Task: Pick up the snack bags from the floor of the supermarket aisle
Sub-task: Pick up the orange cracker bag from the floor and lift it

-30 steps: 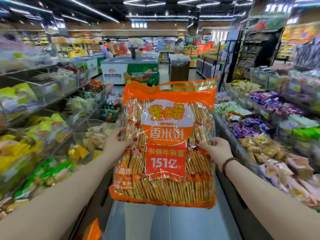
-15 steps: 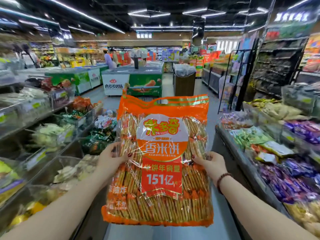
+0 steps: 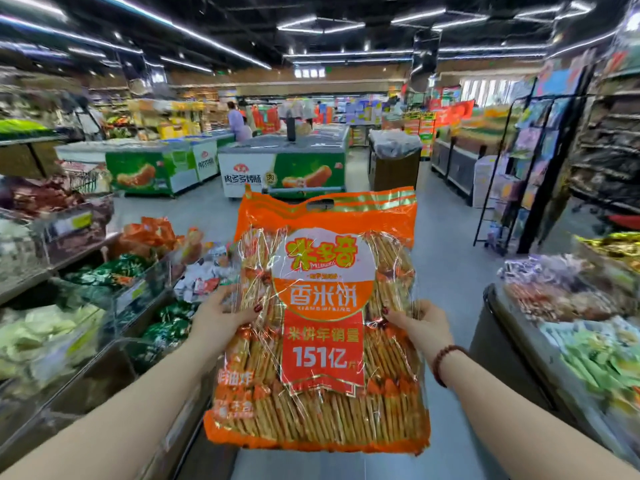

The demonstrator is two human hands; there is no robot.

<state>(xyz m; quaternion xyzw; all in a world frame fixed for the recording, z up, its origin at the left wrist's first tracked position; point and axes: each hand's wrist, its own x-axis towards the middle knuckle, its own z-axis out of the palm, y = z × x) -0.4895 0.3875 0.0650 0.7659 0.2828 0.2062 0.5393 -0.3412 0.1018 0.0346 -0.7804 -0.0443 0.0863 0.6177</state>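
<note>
Snack bag: a large orange snack bag (image 3: 322, 327) of rice crackers, held upright in mid-air in the aisle, facing the camera, well above the floor (image 3: 446, 271).
Left hand: the left hand (image 3: 221, 322) grips the bag's left edge, fingers (image 3: 251, 311) closed on the clear wrap.
Right hand: the right hand (image 3: 420, 327) grips the right edge the same way; a bead bracelet (image 3: 441, 362) sits on the wrist.
Left side: shelf bins (image 3: 114, 299) of green and white packets just beside the left arm.
Right side: a counter (image 3: 512, 341) heaped with wrapped sweets near the right arm.
Ahead: open aisle floor, then green chest freezers (image 3: 284, 168); a wire rack (image 3: 533, 168) stands at the right.
</note>
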